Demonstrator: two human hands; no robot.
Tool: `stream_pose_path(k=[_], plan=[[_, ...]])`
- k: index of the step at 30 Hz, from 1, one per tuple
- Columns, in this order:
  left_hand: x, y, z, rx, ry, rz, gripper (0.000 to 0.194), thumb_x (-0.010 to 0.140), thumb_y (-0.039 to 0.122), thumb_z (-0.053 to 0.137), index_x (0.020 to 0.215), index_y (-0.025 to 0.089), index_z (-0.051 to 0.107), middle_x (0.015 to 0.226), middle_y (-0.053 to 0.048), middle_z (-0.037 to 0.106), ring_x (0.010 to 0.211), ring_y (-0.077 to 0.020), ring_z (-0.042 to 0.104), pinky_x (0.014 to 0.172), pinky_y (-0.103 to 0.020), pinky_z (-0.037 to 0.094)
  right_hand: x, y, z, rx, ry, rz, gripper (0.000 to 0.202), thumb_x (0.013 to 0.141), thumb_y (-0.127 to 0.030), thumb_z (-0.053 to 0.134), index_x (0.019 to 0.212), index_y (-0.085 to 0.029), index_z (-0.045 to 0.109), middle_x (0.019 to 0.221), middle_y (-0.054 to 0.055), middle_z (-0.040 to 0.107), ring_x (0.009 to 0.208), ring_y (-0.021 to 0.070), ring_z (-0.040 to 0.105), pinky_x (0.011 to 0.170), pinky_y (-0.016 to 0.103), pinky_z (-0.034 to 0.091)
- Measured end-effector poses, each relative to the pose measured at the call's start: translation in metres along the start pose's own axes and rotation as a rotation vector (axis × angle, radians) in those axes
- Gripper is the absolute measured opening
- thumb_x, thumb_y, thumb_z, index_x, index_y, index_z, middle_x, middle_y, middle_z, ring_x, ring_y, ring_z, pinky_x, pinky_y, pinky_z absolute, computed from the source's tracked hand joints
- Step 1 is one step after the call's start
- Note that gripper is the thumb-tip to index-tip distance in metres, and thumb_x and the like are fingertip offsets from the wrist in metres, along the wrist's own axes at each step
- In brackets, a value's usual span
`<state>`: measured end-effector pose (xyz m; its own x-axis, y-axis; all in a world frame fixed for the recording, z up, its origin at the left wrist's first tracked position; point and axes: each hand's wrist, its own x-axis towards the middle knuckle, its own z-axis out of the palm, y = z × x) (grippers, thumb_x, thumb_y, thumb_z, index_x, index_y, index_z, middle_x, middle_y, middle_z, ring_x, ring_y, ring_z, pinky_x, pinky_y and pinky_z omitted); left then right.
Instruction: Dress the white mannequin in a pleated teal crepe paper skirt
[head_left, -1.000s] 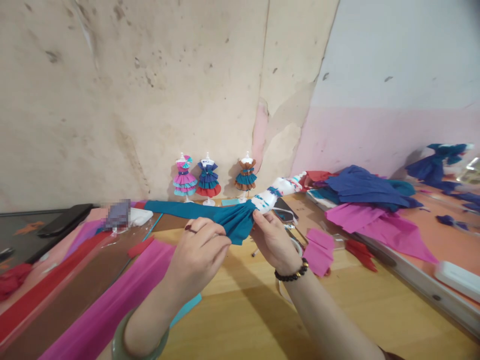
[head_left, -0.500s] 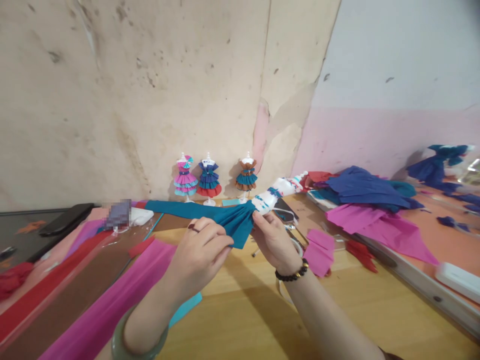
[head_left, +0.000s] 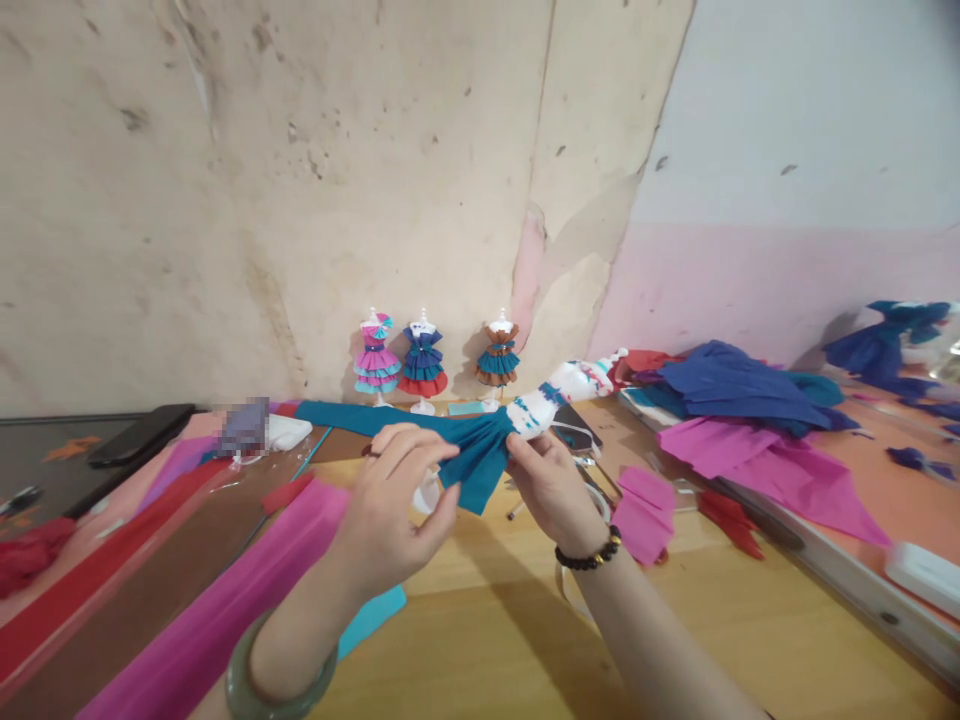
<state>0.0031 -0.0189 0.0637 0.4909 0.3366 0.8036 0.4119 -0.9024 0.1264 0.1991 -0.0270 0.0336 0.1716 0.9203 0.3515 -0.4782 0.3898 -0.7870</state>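
Observation:
A small white dress form (head_left: 566,388) lies tilted, its neck end pointing up to the right, with blotches of teal and red on its body. Gathered pleats of a teal crepe paper strip (head_left: 480,465) fan out around its lower part, and the strip's flat length runs off to the left. My right hand (head_left: 551,485) pinches the form and the gathered paper together from the right. Thumb and fingers parted, my left hand (head_left: 409,500) is beside the pleats, its fingertips close to the paper. A round white base (head_left: 426,492) shows between its thumb and fingers.
Three finished mini dresses on stands, pink (head_left: 376,358), navy and red (head_left: 423,360), brown and teal (head_left: 499,357), stand by the wall. Long paper strips, including a magenta one (head_left: 247,590), lie left. A blue paper pile (head_left: 739,385) and a pink piece (head_left: 645,512) are right.
My left hand has let go of the pleat edge and drawn slightly left, its thumb and fingers spreading. My right hand still grips the form.

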Motion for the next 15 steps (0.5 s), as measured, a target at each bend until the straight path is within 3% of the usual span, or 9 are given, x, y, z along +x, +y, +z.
stream_pose_path(k=[3,5,10,15], plan=[[-0.001,0.001,0.005,0.045,-0.1,-0.141,0.068,0.085,0.042,0.064,0.142,0.017,0.035,0.143,-0.019,0.049,0.136,-0.0325,0.04,0.106,-0.049,0.037,-0.004,0.001,0.004,-0.021,-0.063,0.01,0.027,0.07,-0.033,0.084,0.093,-0.026,0.072,0.1,0.002,0.075,0.097,0.0222,0.066,0.096,0.039,0.046],[-0.002,0.0,0.01,0.06,-0.206,-0.217,0.081,0.084,0.05,0.062,0.148,0.018,0.024,0.151,-0.02,0.041,0.141,-0.0344,0.034,0.108,-0.052,0.035,-0.007,0.001,0.005,-0.047,-0.121,0.033,0.03,0.07,-0.034,0.084,0.096,-0.026,0.072,0.101,0.003,0.076,0.1,0.0235,0.066,0.099,0.041,0.045],[-0.006,-0.002,0.021,0.023,-0.397,-0.31,0.075,0.091,0.047,0.053,0.151,0.015,0.022,0.138,-0.02,0.056,0.126,-0.0326,0.053,0.099,-0.048,0.043,-0.009,0.0,0.001,-0.088,-0.192,0.068,0.036,0.066,-0.037,0.086,0.097,-0.025,0.074,0.101,0.005,0.076,0.102,0.0268,0.067,0.101,0.046,0.045],[-0.004,-0.004,0.02,-0.005,-0.478,-0.357,0.067,0.085,0.05,0.059,0.143,0.019,0.041,0.121,-0.016,0.068,0.11,-0.033,0.064,0.089,-0.044,0.048,-0.007,-0.006,-0.009,-0.144,-0.246,0.082,0.044,0.066,-0.041,0.085,0.106,-0.025,0.073,0.115,0.008,0.072,0.112,0.0304,0.062,0.102,0.048,0.044]])
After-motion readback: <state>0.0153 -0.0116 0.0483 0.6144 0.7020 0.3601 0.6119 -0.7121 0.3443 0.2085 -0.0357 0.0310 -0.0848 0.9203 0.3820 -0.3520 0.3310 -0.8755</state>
